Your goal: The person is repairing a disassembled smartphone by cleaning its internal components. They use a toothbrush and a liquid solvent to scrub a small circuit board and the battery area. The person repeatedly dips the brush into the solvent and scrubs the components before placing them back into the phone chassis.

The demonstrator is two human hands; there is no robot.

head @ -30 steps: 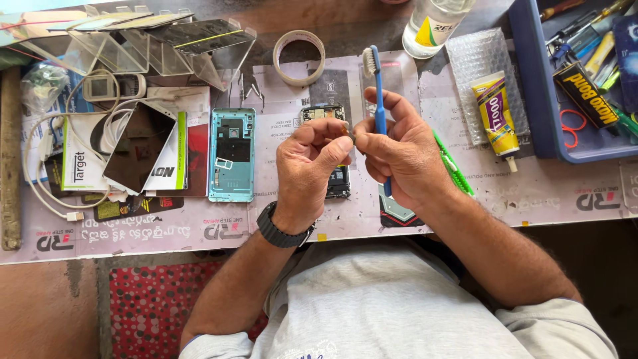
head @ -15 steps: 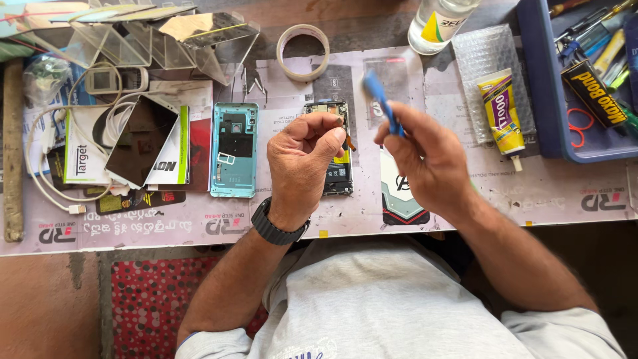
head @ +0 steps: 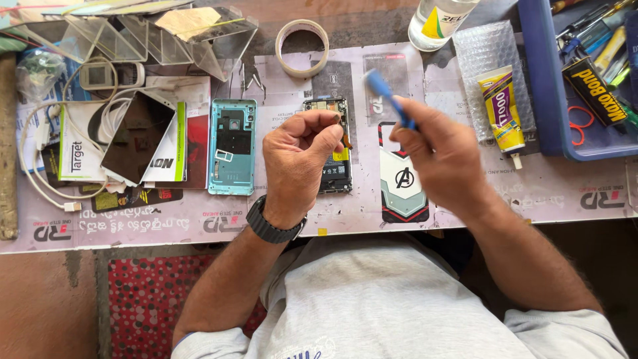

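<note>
Blue tool handle [head: 389, 96] is gripped in your closed right hand [head: 442, 156]. Your left hand [head: 299, 156] is curled, fingertips pinched together over the opened phone [head: 330, 143]. Right of it lies a yellow glue tube [head: 502, 110].

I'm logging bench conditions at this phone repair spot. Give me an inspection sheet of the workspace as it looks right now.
Surface: bench covered with printed sheets.
Job's things: opened phone lying flat with its insides exposed; teal back cover beside it; blue-handled tool, blurred.
Clutter: tape roll, yellow glue tube, bubble wrap, phone screen on booklets, clear plastic pieces, blue tray of tools.
Grippers: left hand pinched closed above the opened phone, contents not visible; right hand holds the blue-handled tool.
Cables: white cable looped at left.
Surroundings: red dotted mat below the bench.
</note>
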